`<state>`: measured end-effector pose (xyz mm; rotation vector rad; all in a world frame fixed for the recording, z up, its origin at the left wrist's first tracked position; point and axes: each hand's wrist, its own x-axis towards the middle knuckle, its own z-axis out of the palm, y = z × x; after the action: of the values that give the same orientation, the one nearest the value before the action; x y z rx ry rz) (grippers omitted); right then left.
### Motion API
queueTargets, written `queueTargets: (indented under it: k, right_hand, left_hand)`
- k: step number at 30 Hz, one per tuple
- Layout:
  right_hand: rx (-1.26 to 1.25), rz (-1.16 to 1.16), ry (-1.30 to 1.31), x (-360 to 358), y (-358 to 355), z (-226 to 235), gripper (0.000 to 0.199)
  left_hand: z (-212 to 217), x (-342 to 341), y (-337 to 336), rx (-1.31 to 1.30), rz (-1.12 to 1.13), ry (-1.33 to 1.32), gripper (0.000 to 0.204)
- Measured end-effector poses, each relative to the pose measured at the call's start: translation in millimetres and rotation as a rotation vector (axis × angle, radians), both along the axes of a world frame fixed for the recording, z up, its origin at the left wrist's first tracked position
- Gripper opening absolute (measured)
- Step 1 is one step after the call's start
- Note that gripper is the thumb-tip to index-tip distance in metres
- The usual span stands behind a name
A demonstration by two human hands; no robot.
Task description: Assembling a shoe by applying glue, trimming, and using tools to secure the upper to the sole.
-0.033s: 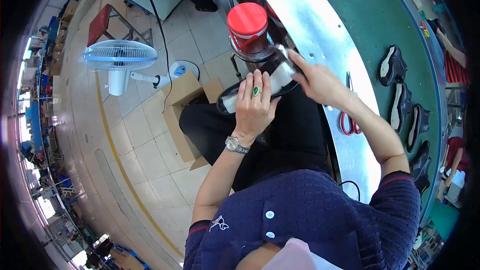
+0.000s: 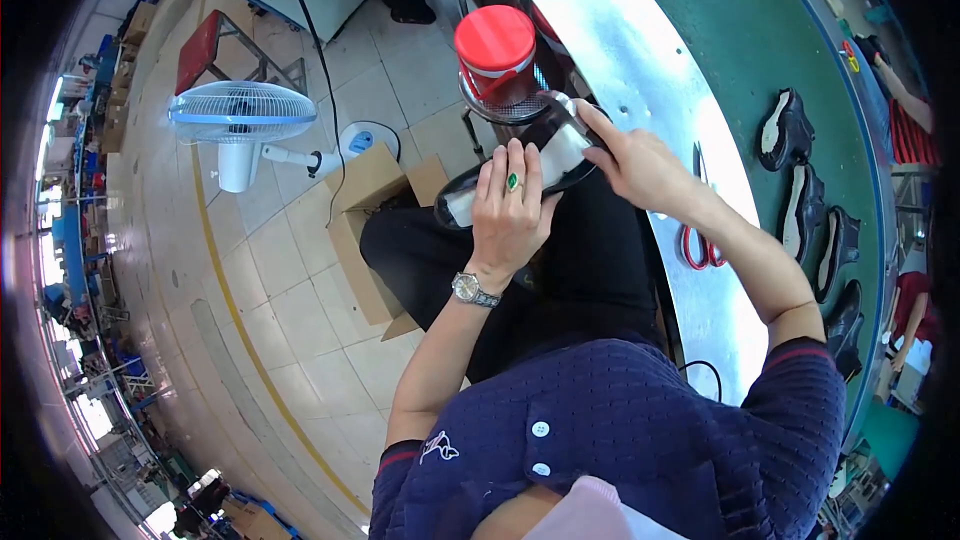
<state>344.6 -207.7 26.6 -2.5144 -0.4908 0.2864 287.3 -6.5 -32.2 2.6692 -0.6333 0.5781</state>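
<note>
A black shoe (image 2: 562,147) with a pale underside lies tilted across my lap, pale side up. My left hand (image 2: 508,205), wearing a green-stoned ring, grips it with the fingers laid over its middle and the thumb beside it. At the shoe's far right end is my right hand (image 2: 640,162), its fingers bent round something mostly hidden. Just beyond those fingers, a shiny, curved metal-looking piece (image 2: 560,103) shows by the shoe's end; whether it belongs to a held tool is unclear.
A red-lidded bucket (image 2: 497,45) sits on a wire stand ahead. To the right, red-handled scissors (image 2: 694,248) lie on the metal ledge (image 2: 640,60); several black shoes (image 2: 800,210) rest on the green belt (image 2: 740,40). An open carton (image 2: 362,240) and a fan (image 2: 240,120) stand left.
The shiny piece by my right fingers was blurred and now shows sharper, slightly lower. My right forearm has shifted a little; my left hand stays on the shoe.
</note>
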Motion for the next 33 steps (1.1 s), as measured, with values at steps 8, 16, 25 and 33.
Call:
queueTargets:
  k: [8,16,25,33]
  right_hand:
    - [0.109,-0.091,-0.077,2,7,4,0.053]
    - [0.112,-0.049,-0.056,-1,8,-6,0.057]
    - [-0.012,0.001,0.032,-2,21,10,0.055]
    - [-0.042,0.033,-0.078,-10,32,11,0.053]
  left_hand:
    - [-2,3,-1,-0.011,0.03,-0.009,0.066]
    - [-1,5,-2,-0.02,0.08,-0.001,0.065]
    - [-2,5,0,-0.05,0.079,0.008,0.064]
    - [-6,5,1,-0.085,0.07,-0.009,0.061]
